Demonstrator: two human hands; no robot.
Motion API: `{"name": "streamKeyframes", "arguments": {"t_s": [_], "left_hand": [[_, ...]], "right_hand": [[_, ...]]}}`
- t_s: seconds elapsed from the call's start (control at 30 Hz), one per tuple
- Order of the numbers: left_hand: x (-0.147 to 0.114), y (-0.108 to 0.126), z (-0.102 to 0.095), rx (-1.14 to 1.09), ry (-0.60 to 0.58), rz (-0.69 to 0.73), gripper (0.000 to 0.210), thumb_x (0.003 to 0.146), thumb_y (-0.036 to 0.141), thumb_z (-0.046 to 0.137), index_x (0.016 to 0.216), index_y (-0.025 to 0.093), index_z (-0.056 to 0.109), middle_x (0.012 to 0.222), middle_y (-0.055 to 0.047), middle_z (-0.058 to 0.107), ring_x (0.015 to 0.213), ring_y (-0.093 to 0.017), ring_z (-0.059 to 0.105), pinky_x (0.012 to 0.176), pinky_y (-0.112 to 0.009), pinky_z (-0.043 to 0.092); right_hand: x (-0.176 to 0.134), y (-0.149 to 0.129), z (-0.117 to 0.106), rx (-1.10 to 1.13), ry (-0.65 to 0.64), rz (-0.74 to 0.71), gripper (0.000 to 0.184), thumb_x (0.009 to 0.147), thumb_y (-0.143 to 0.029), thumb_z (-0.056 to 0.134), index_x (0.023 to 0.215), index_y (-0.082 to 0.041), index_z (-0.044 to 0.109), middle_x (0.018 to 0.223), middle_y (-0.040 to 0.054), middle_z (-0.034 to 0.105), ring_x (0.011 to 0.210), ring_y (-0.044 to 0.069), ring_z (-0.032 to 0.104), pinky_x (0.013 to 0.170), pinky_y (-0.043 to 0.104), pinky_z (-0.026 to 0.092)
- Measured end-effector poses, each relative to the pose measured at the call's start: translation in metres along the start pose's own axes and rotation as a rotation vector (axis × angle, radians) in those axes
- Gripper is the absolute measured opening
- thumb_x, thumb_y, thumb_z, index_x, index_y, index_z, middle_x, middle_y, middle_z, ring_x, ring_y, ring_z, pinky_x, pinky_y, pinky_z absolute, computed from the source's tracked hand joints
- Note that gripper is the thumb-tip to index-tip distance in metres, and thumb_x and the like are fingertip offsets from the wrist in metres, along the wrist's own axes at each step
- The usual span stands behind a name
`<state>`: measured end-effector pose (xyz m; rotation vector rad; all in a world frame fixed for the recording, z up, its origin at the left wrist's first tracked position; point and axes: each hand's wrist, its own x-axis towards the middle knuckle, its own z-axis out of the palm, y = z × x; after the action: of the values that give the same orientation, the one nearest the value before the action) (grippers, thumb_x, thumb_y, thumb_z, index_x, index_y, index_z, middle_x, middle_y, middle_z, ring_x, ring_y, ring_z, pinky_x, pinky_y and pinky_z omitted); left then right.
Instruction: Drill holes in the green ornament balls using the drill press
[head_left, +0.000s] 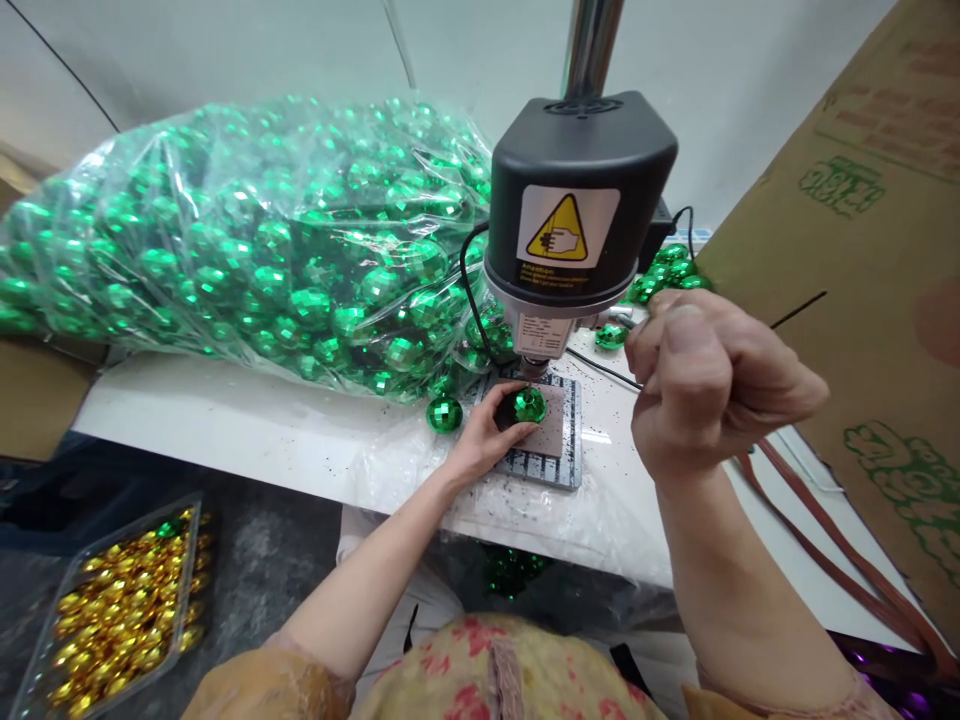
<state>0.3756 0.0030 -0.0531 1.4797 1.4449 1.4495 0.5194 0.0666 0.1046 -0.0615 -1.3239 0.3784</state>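
— Hundreds of gold faceted plastic baubles point(124, 610) fill a clear tray low at the left, beside the white worktable point(247, 425). Above, a big clear plastic sack of green faceted baubles point(247, 230) slumps across the table.

— And the hands?

— Left hand point(487, 440) rests on a striped metal base plate point(559, 462), fingers closed around one shiny green faceted bauble point(529, 404), which sits directly under the spindle of a small black bench drill press point(581, 200). A loose green bauble point(444, 413) lies just beside that hand. Right hand point(705, 385) is raised at the press's side, clenched tight; what it grips is hidden, likely the feed lever.

— Any risk?

— I'd judge yes: fingertips sit close to the spindle. A round, slick ball could spin or slip sideways, dragging fingers under the bit. A cardboard box point(862, 250) stands at right.
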Motion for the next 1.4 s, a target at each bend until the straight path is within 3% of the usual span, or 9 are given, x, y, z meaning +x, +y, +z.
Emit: {"name": "streamKeyframes", "arguments": {"t_s": [0.3, 0.5, 0.8, 1.03, 1.13, 1.27, 1.4], "left_hand": [[-0.001, -0.005, -0.001, -0.032, -0.018, 0.013, 0.055, 0.08, 0.036, 0.078, 0.129, 0.022, 0.057, 0.13, -0.01, 0.062, 0.121, -0.026, 0.059, 0.103, -0.039, 0.047], [-0.002, -0.005, 0.0, -0.073, -0.013, -0.01, 0.055, 0.08, 0.037, 0.078, 0.128, 0.022, 0.056, 0.127, -0.01, 0.062, 0.12, -0.026, 0.059, 0.105, -0.04, 0.046], [-0.001, -0.006, 0.001, -0.106, -0.01, -0.005, 0.056, 0.078, 0.039, 0.08, 0.126, 0.022, 0.057, 0.124, -0.01, 0.063, 0.118, -0.025, 0.06, 0.103, -0.04, 0.047], [-0.001, -0.005, 0.0, -0.096, -0.009, 0.014, 0.054, 0.079, 0.039, 0.079, 0.125, 0.022, 0.058, 0.124, -0.01, 0.063, 0.118, -0.025, 0.06, 0.103, -0.04, 0.047], [-0.001, -0.006, 0.001, -0.075, -0.004, 0.012, 0.053, 0.079, 0.039, 0.078, 0.125, 0.022, 0.057, 0.125, -0.01, 0.064, 0.117, -0.025, 0.061, 0.102, -0.04, 0.048], [-0.002, -0.001, 0.004, 0.055, 0.072, 0.032, 0.049, 0.078, 0.036, 0.078, 0.12, 0.021, 0.057, 0.119, -0.009, 0.066, 0.112, -0.024, 0.063, 0.099, -0.04, 0.05], [-0.027, 0.02, 0.004, 0.35, 0.208, 0.208, 0.039, 0.077, 0.034, 0.078, 0.109, 0.021, 0.058, 0.104, -0.008, 0.067, 0.101, -0.025, 0.065, 0.09, -0.04, 0.052]], "right_hand": [[-0.007, 0.01, -0.006, -0.042, -0.041, -0.201, 0.048, 0.085, -0.014, 0.057, 0.056, -0.017, 0.019, 0.047, -0.0056, 0.028, 0.043, 0.003, 0.037, 0.045, 0.025, 0.028], [-0.018, 0.004, -0.012, -0.041, -0.119, -0.12, 0.044, 0.083, -0.008, 0.055, 0.058, -0.016, 0.02, 0.052, -0.0049, 0.03, 0.046, 0.003, 0.035, 0.044, 0.023, 0.034], [-0.023, 0.005, -0.016, -0.026, -0.157, -0.137, 0.043, 0.078, -0.004, 0.055, 0.059, -0.017, 0.019, 0.056, -0.0045, 0.035, 0.049, 0.004, 0.035, 0.046, 0.024, 0.032], [-0.037, 0.018, -0.023, 0.029, -0.198, -0.308, 0.044, 0.068, 0.003, 0.056, 0.058, -0.019, 0.019, 0.057, -0.0054, 0.036, 0.046, 0.003, 0.033, 0.043, 0.025, 0.031], [-0.028, 0.014, -0.018, -0.003, -0.188, -0.223, 0.043, 0.071, 0.002, 0.056, 0.059, -0.018, 0.02, 0.056, -0.0057, 0.034, 0.046, 0.003, 0.035, 0.044, 0.024, 0.032], [0.0, 0.003, 0.0, 0.003, 0.001, -0.003, 0.044, 0.083, -0.009, 0.056, 0.057, -0.016, 0.022, 0.049, -0.0055, 0.025, 0.043, 0.003, 0.033, 0.045, 0.024, 0.024], [0.02, -0.001, 0.012, -0.014, 0.07, 0.068, 0.044, 0.084, -0.008, 0.057, 0.056, -0.018, 0.024, 0.045, -0.0052, 0.023, 0.039, 0.005, 0.033, 0.044, 0.027, 0.017]]}}
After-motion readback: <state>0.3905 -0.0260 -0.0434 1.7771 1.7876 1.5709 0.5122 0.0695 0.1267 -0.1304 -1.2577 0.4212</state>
